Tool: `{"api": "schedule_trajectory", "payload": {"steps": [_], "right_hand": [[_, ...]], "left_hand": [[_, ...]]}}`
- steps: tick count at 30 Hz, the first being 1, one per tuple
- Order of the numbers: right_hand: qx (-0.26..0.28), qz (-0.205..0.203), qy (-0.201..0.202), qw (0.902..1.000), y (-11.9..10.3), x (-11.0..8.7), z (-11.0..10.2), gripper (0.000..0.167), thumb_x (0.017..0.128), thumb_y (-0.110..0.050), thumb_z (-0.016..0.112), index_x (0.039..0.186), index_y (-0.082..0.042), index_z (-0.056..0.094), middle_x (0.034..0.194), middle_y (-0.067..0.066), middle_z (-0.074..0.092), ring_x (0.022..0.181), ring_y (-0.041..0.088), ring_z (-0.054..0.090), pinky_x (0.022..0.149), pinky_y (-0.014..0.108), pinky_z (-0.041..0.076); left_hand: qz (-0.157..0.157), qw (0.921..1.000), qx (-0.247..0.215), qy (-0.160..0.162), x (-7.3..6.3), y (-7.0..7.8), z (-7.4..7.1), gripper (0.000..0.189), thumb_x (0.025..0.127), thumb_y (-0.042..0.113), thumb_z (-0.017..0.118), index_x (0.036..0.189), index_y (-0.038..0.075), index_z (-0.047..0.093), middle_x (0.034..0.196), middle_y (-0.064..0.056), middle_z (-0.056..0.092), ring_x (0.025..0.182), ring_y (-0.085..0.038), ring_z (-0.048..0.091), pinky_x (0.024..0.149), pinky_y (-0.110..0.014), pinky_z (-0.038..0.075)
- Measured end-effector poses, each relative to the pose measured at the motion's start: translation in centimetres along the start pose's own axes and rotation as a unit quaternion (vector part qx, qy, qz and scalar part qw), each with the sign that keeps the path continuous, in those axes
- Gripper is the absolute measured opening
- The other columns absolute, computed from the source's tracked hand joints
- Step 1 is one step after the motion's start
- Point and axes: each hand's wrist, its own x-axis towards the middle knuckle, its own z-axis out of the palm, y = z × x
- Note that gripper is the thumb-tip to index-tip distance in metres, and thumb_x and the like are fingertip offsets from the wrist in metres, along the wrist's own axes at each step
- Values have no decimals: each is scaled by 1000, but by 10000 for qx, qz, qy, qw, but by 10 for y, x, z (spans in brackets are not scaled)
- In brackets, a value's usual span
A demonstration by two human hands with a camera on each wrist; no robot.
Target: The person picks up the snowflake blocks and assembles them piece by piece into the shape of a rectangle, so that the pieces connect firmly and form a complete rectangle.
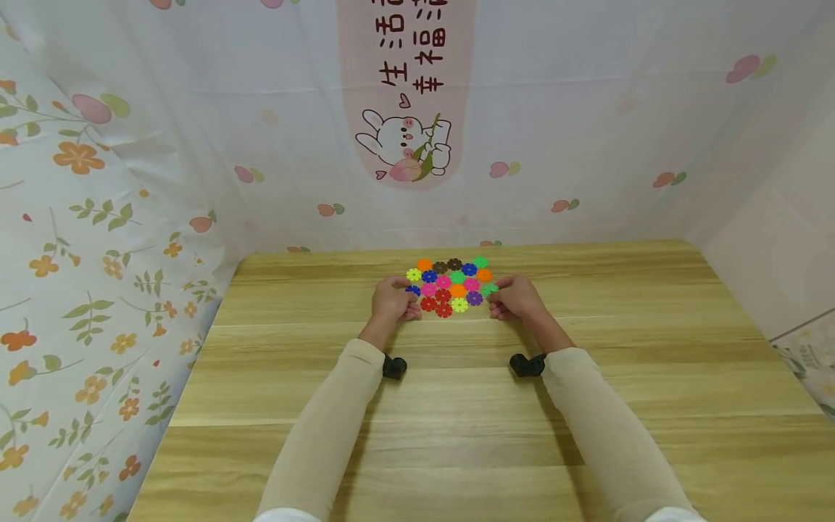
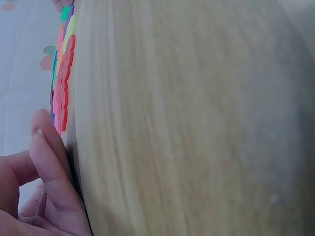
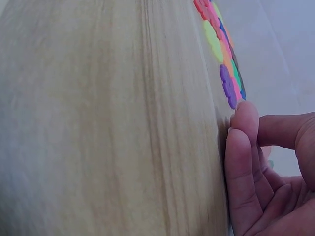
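Observation:
A flat cluster of notched plastic snowflake discs (image 1: 457,276) in many colors is near the table's far edge, between the two hands. At its left end, my left hand (image 1: 391,299) pinches the blue disc (image 1: 413,291) between thumb and fingers. Opposite, my right hand (image 1: 518,297) grips the green disc (image 1: 489,289) at the right end. Red discs (image 2: 63,93) run along the near side in the left wrist view. A purple disc (image 3: 228,86) lies just beyond the fingertips in the right wrist view. Whether the cluster touches the table cannot be told.
The wood-grain table (image 1: 457,420) spreads out under both forearms. Behind it hangs a white printed cloth (image 1: 574,130) with a rabbit picture, and a floral cloth (image 1: 98,290) hangs at left. Black wrist cameras (image 1: 394,367) sit by the cuffs.

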Motion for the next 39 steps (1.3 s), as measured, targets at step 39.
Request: {"api": "schedule_trajectory", "payload": {"steps": [39], "right_hand": [[-780, -827, -353, 9929, -23, -41, 1, 31, 102, -22, 48, 100, 7, 57, 70, 8, 63, 56, 20, 61, 65, 39, 60]], "left_hand": [[1436, 9734, 914, -1534, -23, 12, -11, 16, 100, 16, 57, 98, 1, 56, 66, -15, 64, 61, -36, 66, 61, -40, 60]]}}
